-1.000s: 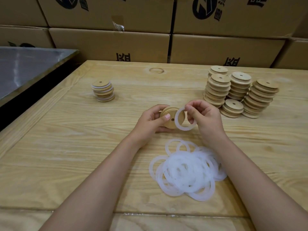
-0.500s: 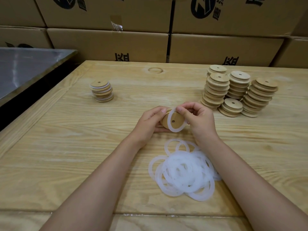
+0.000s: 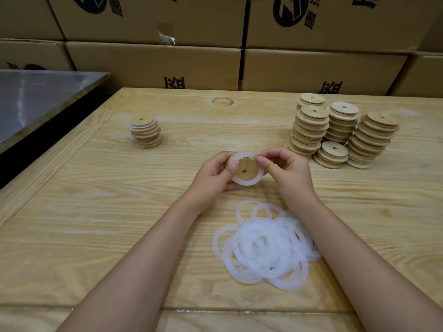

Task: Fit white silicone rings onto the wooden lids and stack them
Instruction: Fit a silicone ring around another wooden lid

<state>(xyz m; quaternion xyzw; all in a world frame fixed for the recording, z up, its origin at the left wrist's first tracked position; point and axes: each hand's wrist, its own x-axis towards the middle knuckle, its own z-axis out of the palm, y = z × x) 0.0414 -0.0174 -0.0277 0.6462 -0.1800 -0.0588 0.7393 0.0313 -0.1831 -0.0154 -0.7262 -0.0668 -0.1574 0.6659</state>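
Low in the frame, right of centre, a loose pile of white silicone rings lies on the wooden table. Just beyond it, mid-frame, both hands hold one wooden lid with a white ring lying around its raised centre. The left hand grips the lid's left edge, thumb on the ring; the right hand pinches the ring's upper right edge. Further back at left stands a short stack of ringed lids; at upper right, several taller stacks of bare lids. Cardboard boxes fill the top.
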